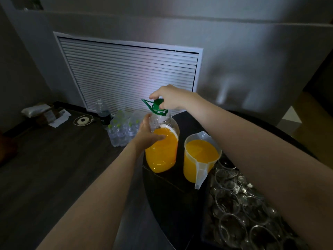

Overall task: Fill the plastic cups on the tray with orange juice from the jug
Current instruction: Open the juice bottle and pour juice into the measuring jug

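Note:
A big clear bottle, about two thirds full of orange juice, stands on a dark round table. My left hand grips the bottle's shoulder. My right hand pinches its green cap, which has a green carry handle beside it. Right of the bottle stands a clear plastic jug nearly full of juice, handle toward me. Several empty clear plastic cups stand on a tray at the lower right, partly hidden by my right forearm.
On the dark wood floor to the left lie a shrink-wrapped pack of small water bottles, a large dark-liquid bottle, a coiled white cable and some packages. A louvred white vent fills the wall behind.

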